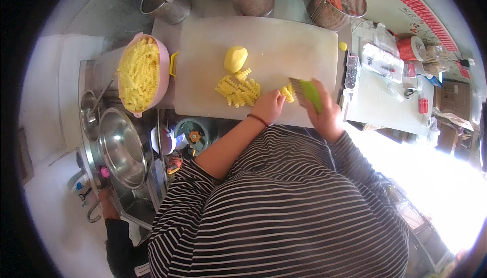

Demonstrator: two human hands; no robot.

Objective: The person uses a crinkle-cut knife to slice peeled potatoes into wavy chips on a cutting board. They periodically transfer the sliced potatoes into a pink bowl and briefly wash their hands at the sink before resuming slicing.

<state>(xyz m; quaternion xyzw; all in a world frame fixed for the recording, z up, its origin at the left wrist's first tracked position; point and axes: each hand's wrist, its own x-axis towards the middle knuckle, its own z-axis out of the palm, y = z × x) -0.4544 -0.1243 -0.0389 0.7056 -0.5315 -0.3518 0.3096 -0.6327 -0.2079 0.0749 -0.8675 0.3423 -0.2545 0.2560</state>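
Note:
My right hand (326, 114) grips a crinkle cutter by its green handle (312, 94). Its wavy metal blade (298, 91) is tilted beside a small crinkle-cut potato piece (287, 94) on the white cutting board (205, 34). The fingertips of my left hand (271, 107) hold that piece at its near side. To the left of that hand lies a loose pile of crinkle-cut potato strips (239, 90). A whole peeled potato (235, 59) rests just behind the pile.
A pink basket (164, 73) heaped with cut potato strips stands left of the board. Wire baskets (254, 3) line the back, some holding sausages. Steel bowls (123, 148) sit at the sink on the left, where another person's hand (106, 198) reaches in.

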